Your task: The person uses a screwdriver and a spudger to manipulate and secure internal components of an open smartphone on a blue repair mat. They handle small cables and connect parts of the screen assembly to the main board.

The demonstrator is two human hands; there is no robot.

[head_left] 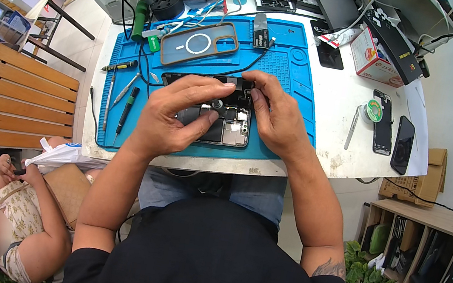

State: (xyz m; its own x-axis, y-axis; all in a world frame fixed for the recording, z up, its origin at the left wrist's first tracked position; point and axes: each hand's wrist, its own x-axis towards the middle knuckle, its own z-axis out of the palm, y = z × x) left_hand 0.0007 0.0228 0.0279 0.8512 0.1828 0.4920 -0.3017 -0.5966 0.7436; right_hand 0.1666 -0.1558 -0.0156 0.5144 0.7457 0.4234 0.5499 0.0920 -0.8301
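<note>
In the head view, the opened phone lies on the blue mat, long axis left to right, nearer the left hand, which arches over it, than the right hand at its far right corner. Left thumb and fingers flank a grey knob; I cannot tell whether either hand grips.

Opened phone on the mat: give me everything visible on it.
The opened phone lies on the blue mat, long side running left to right. Its exposed inside shows a dark block and, toward the right end, silver, metallic-looking parts, within a thin dark rim. A black panel shows along its far side; whether it is attached is hidden. The left hand covers much of the left part; the right hand is at the panel's right end. Exact contact is unclear.
</note>
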